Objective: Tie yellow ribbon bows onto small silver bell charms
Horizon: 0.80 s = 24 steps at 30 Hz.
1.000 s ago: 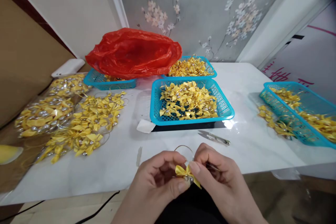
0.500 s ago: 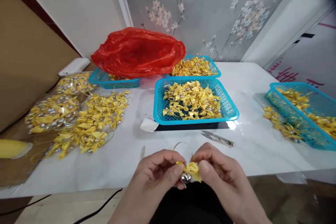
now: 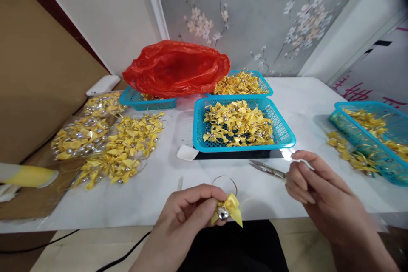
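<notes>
In my left hand (image 3: 191, 212), thumb and fingers pinch a yellow ribbon bow (image 3: 234, 207) with a silver bell (image 3: 223, 213) on it. A thin gold cord loop (image 3: 234, 183) stands up from the bow. My right hand (image 3: 315, 191) is over the table to the right, index finger stretched out and the other fingers partly curled. It is at the handle end of small metal thread snips (image 3: 266, 168), which lie on the table; the hand hides that end, so touching cannot be told. Behind the snips is a blue basket (image 3: 199, 146) of similar bows.
More blue baskets with bows stand at the back (image 3: 270, 92) and right (image 3: 344, 108). A red plastic bag (image 3: 178, 68) covers part of one. Bow piles (image 3: 127, 144) and bagged bows (image 3: 81, 136) lie left, near a yellow roll (image 3: 35, 176). Loose bows (image 3: 363, 161) lie right.
My right hand has let go of the bow and moved right, up to the snips. My left hand keeps the bow, whose cord loop now shows more fully. The view has shifted slightly left.
</notes>
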Each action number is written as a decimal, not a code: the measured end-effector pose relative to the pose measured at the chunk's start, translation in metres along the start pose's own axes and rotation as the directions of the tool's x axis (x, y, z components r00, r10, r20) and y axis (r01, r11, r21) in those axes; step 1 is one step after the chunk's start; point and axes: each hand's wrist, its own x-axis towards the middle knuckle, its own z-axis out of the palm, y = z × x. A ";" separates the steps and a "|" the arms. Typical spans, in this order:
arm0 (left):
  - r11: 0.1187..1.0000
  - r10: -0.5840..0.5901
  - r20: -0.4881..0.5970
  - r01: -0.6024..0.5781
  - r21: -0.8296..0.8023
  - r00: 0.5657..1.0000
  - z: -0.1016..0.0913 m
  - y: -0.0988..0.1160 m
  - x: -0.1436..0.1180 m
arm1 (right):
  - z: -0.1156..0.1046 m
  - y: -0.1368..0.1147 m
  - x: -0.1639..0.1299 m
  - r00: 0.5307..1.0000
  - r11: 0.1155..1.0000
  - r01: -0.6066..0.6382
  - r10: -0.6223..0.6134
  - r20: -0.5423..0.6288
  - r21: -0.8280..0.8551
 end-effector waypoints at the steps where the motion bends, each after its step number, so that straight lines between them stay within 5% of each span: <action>1: 0.999 -0.017 0.000 0.017 -0.040 1.000 0.000 0.000 -0.001 | 0.003 0.005 -0.002 0.999 0.999 -0.027 0.028 0.045 -0.033; 4: 0.996 -0.031 0.033 0.033 -0.081 0.999 -0.001 0.001 -0.001 | 0.019 0.020 -0.009 0.980 0.985 -0.088 0.113 0.166 -0.152; 10: 0.995 -0.003 0.190 -0.015 0.095 0.982 0.001 0.007 0.001 | 0.047 0.035 -0.021 0.890 0.967 -0.163 0.230 0.394 -0.198; 13: 0.999 0.000 0.117 -0.005 0.041 0.993 0.003 0.006 0.001 | 0.048 0.034 -0.032 0.932 0.949 0.136 -0.024 0.362 -0.285; 16: 0.999 0.025 0.001 -0.025 0.026 1.000 0.004 -0.001 0.000 | 0.051 0.029 -0.043 0.856 0.689 0.517 -0.409 0.317 -0.508; 18: 0.998 0.046 -0.027 -0.045 0.034 0.999 0.004 -0.006 0.000 | 0.057 0.027 -0.046 0.820 0.563 0.566 -0.466 0.334 -0.602; 24: 0.905 0.316 -0.074 -0.277 0.322 0.946 0.010 -0.007 -0.005 | 0.075 0.028 -0.043 0.771 0.460 0.616 -0.515 0.374 -0.639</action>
